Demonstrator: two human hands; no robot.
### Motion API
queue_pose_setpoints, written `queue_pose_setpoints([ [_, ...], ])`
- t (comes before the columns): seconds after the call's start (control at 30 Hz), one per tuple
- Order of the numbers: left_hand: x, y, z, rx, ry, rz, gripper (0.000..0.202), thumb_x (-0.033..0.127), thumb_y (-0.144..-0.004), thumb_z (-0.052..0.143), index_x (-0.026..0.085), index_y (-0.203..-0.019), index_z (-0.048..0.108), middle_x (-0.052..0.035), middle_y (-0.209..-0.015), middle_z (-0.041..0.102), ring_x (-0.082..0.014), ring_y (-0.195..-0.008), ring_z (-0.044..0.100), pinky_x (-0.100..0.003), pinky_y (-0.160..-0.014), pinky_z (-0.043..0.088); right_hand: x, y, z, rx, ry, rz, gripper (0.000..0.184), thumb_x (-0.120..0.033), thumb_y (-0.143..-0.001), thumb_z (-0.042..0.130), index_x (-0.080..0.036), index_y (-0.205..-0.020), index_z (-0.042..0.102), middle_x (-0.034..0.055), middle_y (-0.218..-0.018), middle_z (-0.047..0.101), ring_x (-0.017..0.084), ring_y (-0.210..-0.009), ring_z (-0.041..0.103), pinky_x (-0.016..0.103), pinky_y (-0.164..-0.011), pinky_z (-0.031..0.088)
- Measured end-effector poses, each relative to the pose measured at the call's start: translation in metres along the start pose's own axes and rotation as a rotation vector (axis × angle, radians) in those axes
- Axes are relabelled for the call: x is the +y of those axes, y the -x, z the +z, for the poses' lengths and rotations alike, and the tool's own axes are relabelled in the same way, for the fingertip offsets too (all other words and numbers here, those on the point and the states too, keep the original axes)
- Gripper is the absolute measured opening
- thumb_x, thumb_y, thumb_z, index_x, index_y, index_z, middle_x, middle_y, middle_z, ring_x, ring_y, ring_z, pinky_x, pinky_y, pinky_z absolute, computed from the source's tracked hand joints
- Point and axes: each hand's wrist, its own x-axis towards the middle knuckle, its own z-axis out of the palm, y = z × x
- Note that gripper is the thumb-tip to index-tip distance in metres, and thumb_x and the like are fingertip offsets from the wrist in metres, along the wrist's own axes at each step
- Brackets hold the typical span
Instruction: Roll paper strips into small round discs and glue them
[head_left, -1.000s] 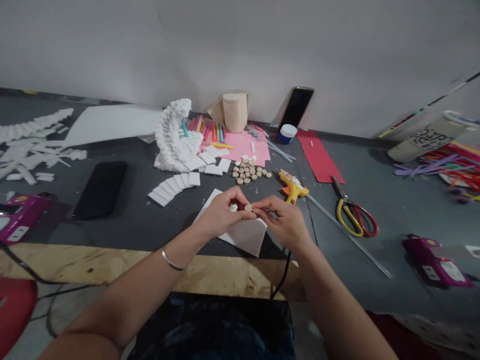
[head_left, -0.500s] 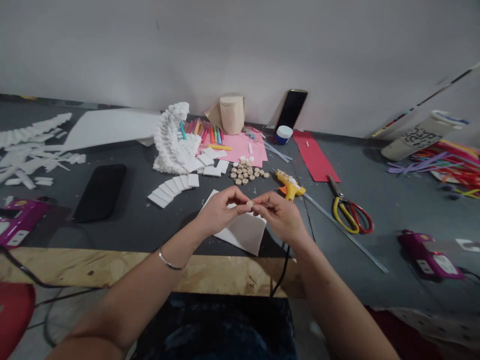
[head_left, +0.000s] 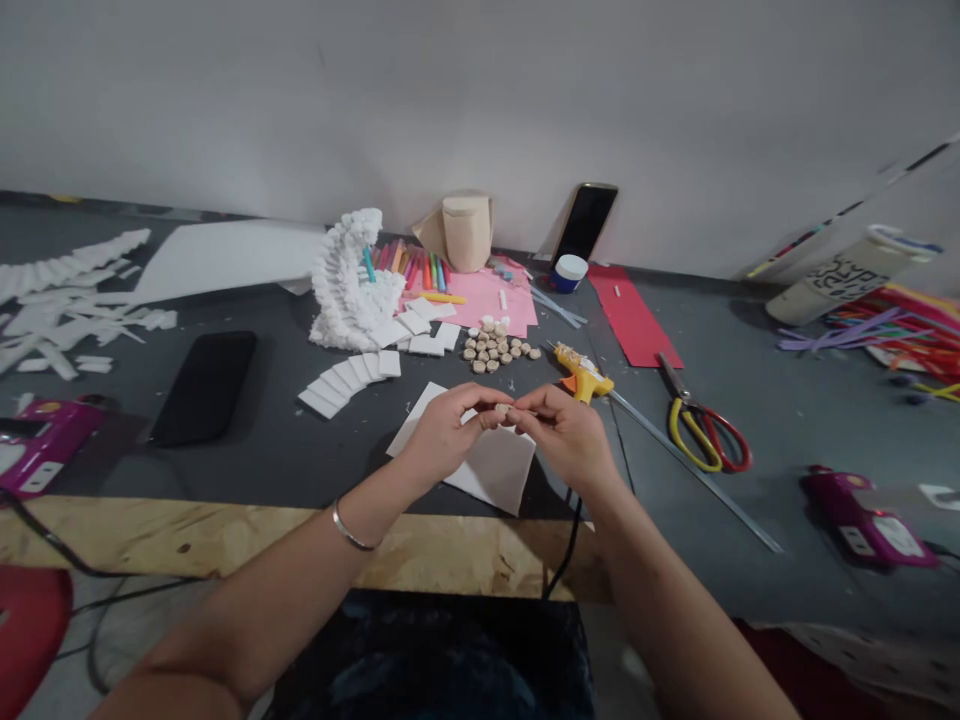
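Observation:
My left hand (head_left: 450, 430) and my right hand (head_left: 562, 435) meet above the table, their fingertips pinching a small wooden disc (head_left: 501, 409) from both sides. The fingers hide most of the disc. Below my hands lies a white sheet (head_left: 491, 470), and neither palm appears to rest on it. A pile of similar wooden discs (head_left: 491, 345) sits farther ahead on pink paper's edge. A yellow and orange hot glue gun (head_left: 583, 375) lies just beyond my right hand, its black cord running toward the table's front edge.
White foam squares (head_left: 337, 385) fan out left of my hands, beside a white foam sculpture (head_left: 349, 285). Also on the dark tabletop are a black phone (head_left: 202, 388), red-and-yellow-handled scissors (head_left: 705, 435), a metal ruler (head_left: 697, 470) and red paper (head_left: 634, 315).
My fingertips have closed in around the disc, covering more of it, and my hands have drawn closer together. The camera view has shifted slightly.

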Motion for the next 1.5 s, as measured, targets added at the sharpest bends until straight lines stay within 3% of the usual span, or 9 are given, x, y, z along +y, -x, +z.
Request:
queue_pose_setpoints([
  [0.33,-0.010,0.003,0.011,0.114,0.146,-0.126,0.024,0.037,-0.083,0.066,0.017,-0.096,0.069,-0.0066,-0.090,0.070,-0.0172,-0.084,0.065,-0.030,-0.076,0.050,-0.002,0.002,0.003,-0.010,0.053,-0.072,0.017,-0.036,-0.085,0.061,-0.019,-0.085,0.062,0.0041,-0.078,0.072,0.017,-0.072,0.069,0.028,-0.066,0.052],
  [0.47,-0.010,0.002,0.011,0.132,0.167,-0.139,0.025,0.038,-0.080,0.070,0.017,-0.092,0.069,-0.0043,-0.082,0.069,-0.0155,-0.078,0.063,-0.028,-0.072,0.049,0.003,0.001,0.005,-0.029,0.011,-0.050,0.016,-0.036,-0.084,0.061,-0.020,-0.086,0.063,0.0028,-0.077,0.072,0.016,-0.070,0.068,0.028,-0.066,0.052],
  [0.77,-0.013,-0.004,0.005,0.023,0.345,-0.219,0.033,0.040,-0.066,0.080,0.015,-0.081,0.064,-0.0037,-0.080,0.070,-0.0145,-0.076,0.064,-0.029,-0.073,0.051,0.005,-0.002,0.006,-0.048,-0.026,-0.029,0.017,-0.035,-0.082,0.062,-0.018,-0.083,0.063,0.0014,-0.069,0.069,0.014,-0.065,0.064,0.026,-0.060,0.049],
  [0.9,-0.012,-0.003,0.003,-0.006,0.308,-0.199,0.032,0.040,-0.074,0.074,0.015,-0.092,0.068,-0.0076,-0.091,0.072,-0.0170,-0.084,0.066,-0.031,-0.079,0.052,0.006,-0.003,0.007,-0.016,-0.058,-0.004,0.020,-0.038,-0.082,0.063,-0.019,-0.084,0.063,0.0027,-0.073,0.070,0.014,-0.066,0.066,0.026,-0.062,0.051],
  [1.03,-0.015,-0.004,0.003,0.009,0.239,-0.201,0.029,0.039,-0.077,0.071,0.015,-0.093,0.069,-0.0062,-0.086,0.072,-0.0157,-0.078,0.065,-0.030,-0.075,0.052,0.006,-0.004,0.006,-0.032,-0.047,-0.021,0.021,-0.039,-0.083,0.063,-0.018,-0.086,0.063,0.0042,-0.077,0.072,0.015,-0.068,0.067,0.028,-0.064,0.052],
  [1.17,-0.015,-0.004,0.001,0.006,0.146,-0.133,0.031,0.036,-0.080,0.068,0.018,-0.106,0.070,-0.0052,-0.089,0.071,-0.0156,-0.080,0.065,-0.029,-0.075,0.052,0.008,-0.004,0.006,-0.056,-0.021,-0.043,0.020,-0.039,-0.083,0.061,-0.019,-0.085,0.062,0.0040,-0.077,0.072,0.015,-0.070,0.067,0.029,-0.066,0.053],
  [1.33,-0.008,-0.001,0.002,0.027,-0.058,-0.045,0.020,0.033,-0.085,0.064,0.022,-0.098,0.072,-0.0040,-0.088,0.070,-0.0167,-0.083,0.064,-0.030,-0.076,0.049,0.010,-0.004,0.008,0.007,-0.036,0.032,0.022,-0.040,-0.080,0.065,-0.019,-0.082,0.061,0.0036,-0.074,0.071,0.015,-0.067,0.066,0.028,-0.063,0.051],
  [1.5,-0.012,0.000,0.007,0.089,0.005,-0.095,0.019,0.031,-0.085,0.063,0.020,-0.098,0.070,-0.0049,-0.091,0.071,-0.0175,-0.084,0.064,-0.031,-0.078,0.048,0.007,-0.004,0.005,0.001,-0.027,0.036,0.023,-0.041,-0.081,0.065,-0.019,-0.081,0.061,0.0035,-0.073,0.071,0.015,-0.067,0.066,0.027,-0.062,0.049],
])
